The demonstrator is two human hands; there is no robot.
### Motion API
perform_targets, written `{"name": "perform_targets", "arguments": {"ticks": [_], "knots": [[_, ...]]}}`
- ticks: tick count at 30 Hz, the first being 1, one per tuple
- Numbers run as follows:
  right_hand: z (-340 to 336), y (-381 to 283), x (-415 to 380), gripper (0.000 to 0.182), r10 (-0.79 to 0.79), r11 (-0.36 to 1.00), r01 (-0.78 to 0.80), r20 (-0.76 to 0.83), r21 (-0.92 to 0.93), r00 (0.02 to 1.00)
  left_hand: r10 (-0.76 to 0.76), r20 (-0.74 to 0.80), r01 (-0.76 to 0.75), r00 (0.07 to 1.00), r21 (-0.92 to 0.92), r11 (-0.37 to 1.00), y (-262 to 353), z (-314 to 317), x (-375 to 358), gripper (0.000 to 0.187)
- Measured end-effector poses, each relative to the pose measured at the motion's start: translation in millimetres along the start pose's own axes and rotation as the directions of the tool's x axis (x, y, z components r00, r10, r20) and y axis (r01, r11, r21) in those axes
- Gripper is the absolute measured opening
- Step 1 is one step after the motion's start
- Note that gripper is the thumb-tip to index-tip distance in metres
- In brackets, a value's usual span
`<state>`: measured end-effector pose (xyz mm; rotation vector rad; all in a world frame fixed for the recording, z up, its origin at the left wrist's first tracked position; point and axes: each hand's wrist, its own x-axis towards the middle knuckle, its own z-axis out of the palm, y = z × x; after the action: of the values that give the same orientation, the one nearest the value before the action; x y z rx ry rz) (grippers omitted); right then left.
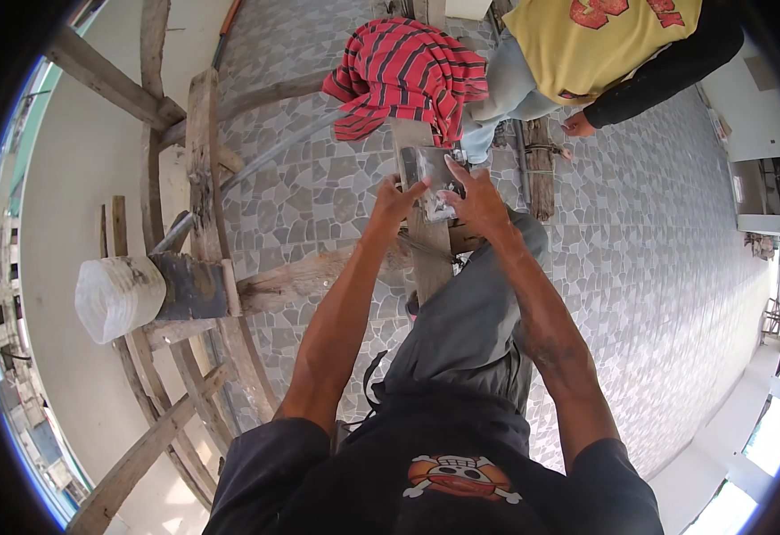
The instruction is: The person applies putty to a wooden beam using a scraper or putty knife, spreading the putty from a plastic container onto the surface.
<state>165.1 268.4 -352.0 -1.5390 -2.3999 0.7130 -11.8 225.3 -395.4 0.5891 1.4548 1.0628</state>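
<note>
Both my hands are on a flat, dark grey, shiny piece with whitish smears, held above a wooden plank. I cannot make out its exact kind. My left hand grips its left edge, with the thumb over the top. My right hand holds the right side, thumb and forefinger lying across it. A red and black striped cloth is draped just beyond the piece.
Another person in a yellow top is close ahead at right. Wooden scaffold posts stand at left, where a whitish bucket sits beside a dark board. Below lies a stone-patterned tiled floor.
</note>
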Motion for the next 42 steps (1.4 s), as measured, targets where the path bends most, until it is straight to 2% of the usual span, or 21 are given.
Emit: {"name": "perform_targets", "arguments": {"ticks": [4,7,9,12,15,18,21,24,27,31,32,34,36,37,39,42], "knots": [[-2.9,11.2,6.1,0.067,-0.065,0.997,0.063,0.067,0.039,0.996,-0.033,-0.011,0.033,0.999,0.077,0.996,-0.5,-2.6,-0.7,0.08],[-8.2,11.6,7.2,0.066,-0.048,0.996,0.04,0.105,0.076,0.993,-0.089,-0.053,0.08,0.995,-0.156,0.985,-0.1,-5.0,-1.6,0.075],[-8.3,11.6,7.5,0.065,-0.033,0.991,0.012,0.158,0.13,0.987,-0.046,-0.025,0.043,0.999,-0.115,0.992,0.7,-7.7,-2.1,0.072],[-0.1,12.0,3.9,0.061,-0.169,0.976,0.162,0.035,0.143,0.985,-0.025,-0.011,0.024,1.0,-0.069,0.997,3.6,-12.6,-1.8,0.069],[-5.3,10.5,8.3,0.057,-0.064,0.994,0.05,0.138,0.1,0.988,-0.013,0.011,0.014,1.0,-0.074,0.997,0.8,-15.8,3.9,0.069],[-1.0,13.6,21.2,0.053,-0.086,0.993,0.077,0.092,0.091,0.992,-0.02,0.002,0.02,1.0,-0.059,0.998,-4.3,-16.1,9.7,0.069],[16.9,23.7,27.0,0.05,-0.24,0.957,0.25,-0.081,0.146,0.967,-0.029,-0.011,0.029,1.0,-0.018,0.999,2.3,-14.9,4.1,0.07],[20.1,27.2,11.8,0.051,-0.119,0.98,0.112,0.032,0.166,0.992,-0.032,-0.031,0.033,0.999,0.029,0.999,22.9,-12.0,-10.1,0.07],[-5.1,5.0,16.1,0.051,0.0,0.998,-0.006,0.108,0.058,0.994,-0.031,-0.026,0.032,0.999,0.03,0.999,24.3,-12.7,-10.6,0.069],[4.2,7.3,50.7,0.05,-0.096,0.989,0.093,0.022,0.111,0.995,-0.013,0.005,0.014,1.0,-0.026,1.0,8.4,-14.6,-1.0,0.065],[5.0,6.1,49.1,0.051,-0.067,0.997,0.066,0.014,0.039,0.998,0.122,-0.116,-0.105,0.986,0.14,0.985,2.0,-10.5,1.6,0.063],[12.5,10.0,49.4,0.054,-0.06,0.996,0.059,0.007,0.066,0.998,0.421,-0.277,-0.253,0.864,0.484,0.838,-3.9,1.5,-2.1,0.058],[8.8,3.3,47.2,0.057,-0.004,0.998,0.001,0.037,0.066,0.999,0.726,-0.002,-0.444,0.687,0.79,0.422,5.5,-2.5,-12.3,0.055],[14.0,9.5,47.5,0.057,-0.045,0.993,0.042,0.018,0.107,0.999,0.794,0.192,-0.492,0.577,0.857,0.15,9.7,-3.0,-18.8,0.053],[15.3,9.5,52.0,0.058,-0.136,0.976,0.137,-0.015,0.172,0.991,0.722,0.284,-0.472,0.631,0.879,0.068,10.1,-2.7,-24.9,0.052],[4.6,-7.0,36.6,0.058,-0.023,0.997,0.02,0.031,0.075,0.999,0.679,0.355,-0.45,0.643,0.892,-0.04,15.7,-3.5,-26.6,0.048]]}}
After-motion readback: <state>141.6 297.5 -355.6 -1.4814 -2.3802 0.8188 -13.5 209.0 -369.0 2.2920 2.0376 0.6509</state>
